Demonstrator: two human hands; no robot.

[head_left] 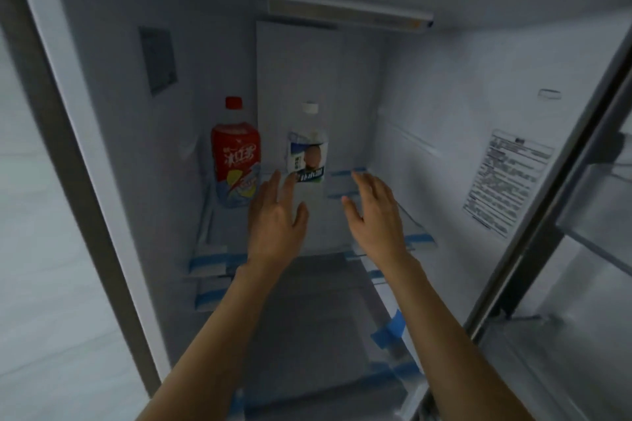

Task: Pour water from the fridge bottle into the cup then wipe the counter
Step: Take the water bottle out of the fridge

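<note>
A clear water bottle point(307, 147) with a white cap and a blue-and-white label stands upright on a glass shelf point(403, 215) inside the open fridge. Both arms reach in toward it. My left hand point(275, 215) is open, fingers spread, just below and left of the bottle; its fingertips overlap the label's lower edge. My right hand point(372, 212) is open too, to the right of the bottle and apart from it. Neither hand holds anything. No cup or cloth is in view.
A red-capped bottle with a red label point(236, 154) stands left of the water bottle on the same shelf. Lower shelves carry blue tape strips point(390, 328). The fridge door point(588, 249) hangs open at the right, with a printed sticker point(506, 178) on the inner wall.
</note>
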